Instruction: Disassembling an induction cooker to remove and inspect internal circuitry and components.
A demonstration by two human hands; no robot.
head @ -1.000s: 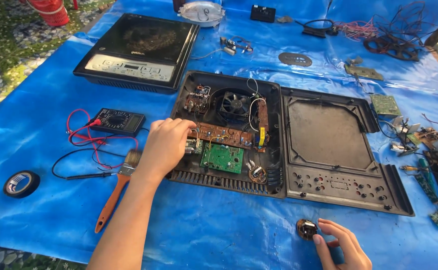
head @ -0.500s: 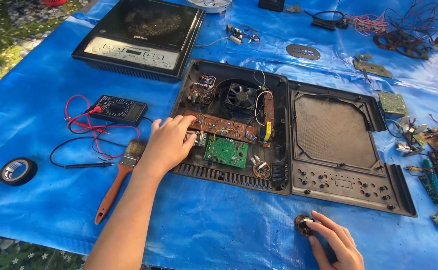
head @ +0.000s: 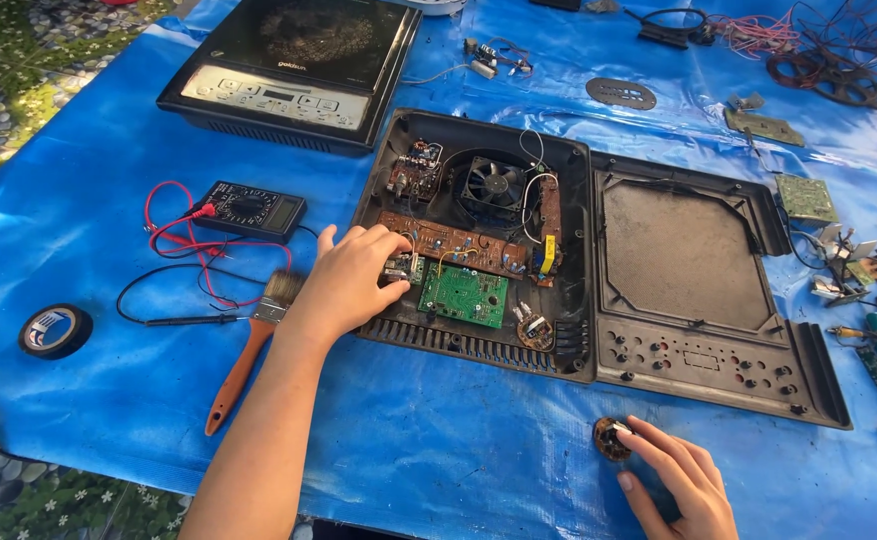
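Now, left hand (head: 351, 285) curled onto circuit board (head: 439, 242), right hand (head: 681, 480) fingertips pinching small round part (head: 607, 440)

The left hand (head: 349, 285) covers a small part (head: 400, 268) on the brown board (head: 459, 243) — hard to see. The right hand (head: 681, 482) is cut off at the bottom edge — the round piece (head: 607, 440) is half hidden.

Two induction cookers, one closed (head: 294, 70) and one opened (head: 479, 235); one multimeter (head: 249, 210), one brush (head: 249, 350), one tape roll (head: 55, 331)
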